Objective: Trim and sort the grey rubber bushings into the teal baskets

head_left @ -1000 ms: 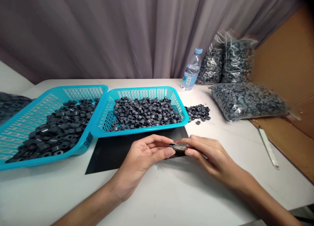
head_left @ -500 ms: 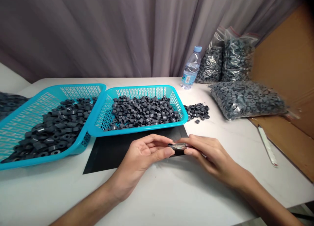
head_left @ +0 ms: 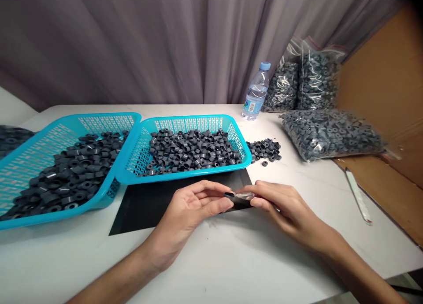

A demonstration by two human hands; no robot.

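Observation:
My left hand [head_left: 193, 211] and my right hand [head_left: 280, 207] meet over the front right corner of a black mat [head_left: 155, 200] on the white table. Both pinch a small dark grey part [head_left: 238, 196] between their fingertips, the left from the left side, the right from the right. Behind them stands a blue basket [head_left: 239, 163] filled with small grey rings. A second blue basket [head_left: 99, 202] with larger dark rings sits to its left.
A small heap of loose grey rings [head_left: 264, 149] lies right of the basket. A water bottle [head_left: 254, 93] and clear bags of rings [head_left: 330, 132] stand at the back right. Brown cardboard [head_left: 386, 88] and a white strip [head_left: 358, 196] border the right side. More dark rings [head_left: 9, 136] lie far left.
The view has drifted slightly, so the baskets sit a little further left. Both hands stay together on the small dark part, with only slight finger movement.

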